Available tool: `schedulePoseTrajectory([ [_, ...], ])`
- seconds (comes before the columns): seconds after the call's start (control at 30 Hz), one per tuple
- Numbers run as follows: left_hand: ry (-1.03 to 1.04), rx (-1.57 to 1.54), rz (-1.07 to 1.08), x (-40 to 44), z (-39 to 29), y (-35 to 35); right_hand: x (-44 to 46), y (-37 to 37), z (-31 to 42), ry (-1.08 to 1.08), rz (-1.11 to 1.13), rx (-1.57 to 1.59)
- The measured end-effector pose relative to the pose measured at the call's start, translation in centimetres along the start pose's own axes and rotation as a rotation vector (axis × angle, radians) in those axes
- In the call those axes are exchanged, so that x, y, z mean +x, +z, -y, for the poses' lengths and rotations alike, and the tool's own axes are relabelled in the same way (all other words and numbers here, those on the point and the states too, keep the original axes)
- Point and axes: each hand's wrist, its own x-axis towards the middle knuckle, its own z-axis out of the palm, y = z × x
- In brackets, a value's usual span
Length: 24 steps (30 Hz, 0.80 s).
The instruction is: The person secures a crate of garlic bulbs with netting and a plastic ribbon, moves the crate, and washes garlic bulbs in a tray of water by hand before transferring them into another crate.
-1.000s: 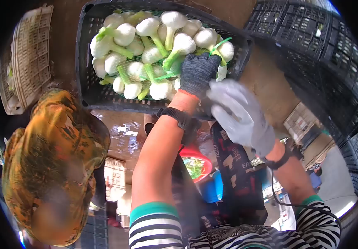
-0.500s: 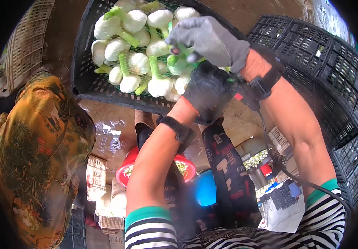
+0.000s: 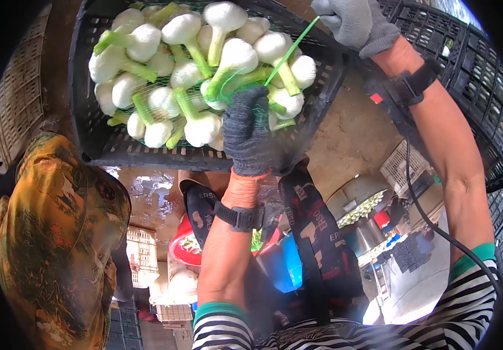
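Since half a second ago, the right hand (image 3: 350, 23) has swung from above the bulbs out past the black crate's (image 3: 146, 156) far right corner, drawing a green tie (image 3: 292, 51) straight. The green net bag (image 3: 228, 90) lies inside that crate, full of fresh garlic bulbs (image 3: 161, 102) with trimmed green stems; its fine mesh is hard to trace. Over the crate's near right part, the left hand (image 3: 245, 131), in a dark glove, is closed on gathered netting, hiding the tie's lower end. The grey-gloved right hand pinches the upper end, its top cut off by the frame. Right of the crate rise stacked black crates (image 3: 479, 76); at its near left is a person in a patterned garment (image 3: 59, 233). Below it, the left forearm partly hides a red basin (image 3: 184, 248).
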Motion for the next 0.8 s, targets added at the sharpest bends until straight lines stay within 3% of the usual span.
schedulePoseTrajectory([
  [0.17,-0.144,-0.002,-0.034,1.0,-0.9,0.1,-0.1,1.3,0.8,-0.177,-0.033,-0.014],
  [0.2,-0.198,-0.072,-0.072,0.8,-1.4,0.3,0.2,-0.8,-0.2,-0.075,0.038,0.010],
  [0.3,-0.261,-0.073,-0.100,1.2,-1.2,0.6,-5.3,-5.9,-1.8,-1.177,0.133,-1.577],
  [0.37,-0.309,-0.085,-0.083,1.5,-1.2,0.1,-9.2,-7.6,-4.1,-0.859,0.055,-1.342],
  [0.43,-0.351,-0.123,-0.079,1.9,-1.3,0.3,-12.7,-7.9,-6.5,-0.442,-0.045,-0.700],
  [0.5,-0.370,-0.118,-0.087,2.1,-1.2,0.6,-14.8,-6.4,-6.4,-0.067,-0.161,-0.644],
  [0.53,-0.376,-0.084,-0.083,2.0,-1.5,0.3,-16.0,-6.7,-8.7,-0.285,-0.069,-0.708],
  [0.6,-0.385,-0.098,-0.106,2.6,-1.1,0.5,-17.6,-5.2,-10.8,-0.369,-0.041,-0.565],
  [0.63,-0.392,-0.072,-0.099,2.6,-1.2,0.7,-20.7,-2.2,-11.2,-0.188,-0.103,-0.343],
  [0.7,-0.414,-0.012,-0.081,2.4,-1.6,0.6,-24.0,1.6,-12.8,-0.036,-0.184,-0.281],
  [0.8,-0.480,0.008,-0.063,2.8,-1.4,0.3,-22.6,0.7,-13.0,-0.043,-0.067,-0.574],
])
